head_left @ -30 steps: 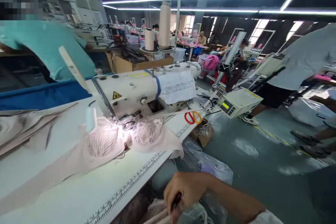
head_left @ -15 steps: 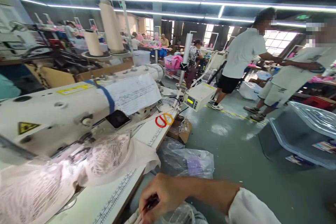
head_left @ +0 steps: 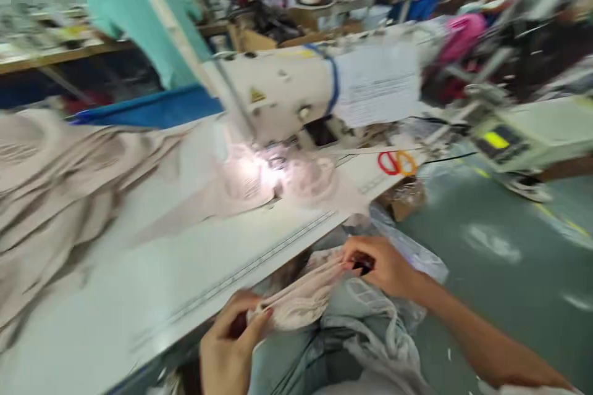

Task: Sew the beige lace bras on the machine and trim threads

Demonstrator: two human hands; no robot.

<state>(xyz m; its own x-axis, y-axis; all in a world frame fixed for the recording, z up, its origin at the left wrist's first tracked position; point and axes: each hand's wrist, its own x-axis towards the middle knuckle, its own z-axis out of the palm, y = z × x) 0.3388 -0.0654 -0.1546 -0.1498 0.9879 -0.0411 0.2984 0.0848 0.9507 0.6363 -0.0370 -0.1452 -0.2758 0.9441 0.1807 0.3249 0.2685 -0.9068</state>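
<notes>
My left hand [head_left: 234,333] pinches one end of a pale pink bundle of bra fabric [head_left: 301,302] over my lap. The other end is between the closed fingers of my right hand [head_left: 382,265], and the bundle is stretched between the two. Something dark shows in the curl of my right hand, too blurred to name. On the table beyond, a pale pink lace bra [head_left: 315,179] lies under the needle area of a white sewing machine [head_left: 282,83], lit by its lamp. Neither hand touches that bra.
A heap of pale pink bra pieces [head_left: 60,197] covers the table's left side. Red and orange scissor handles [head_left: 397,163] lie near the right edge, beside a control box [head_left: 532,133]. Clear plastic bags [head_left: 412,247] sit below the table. A person in a green top [head_left: 139,24] is behind.
My view has swung left and down. My left hand has come into sight, holding the fabric bundle together with my right hand. The bra under the machine stays put.
</notes>
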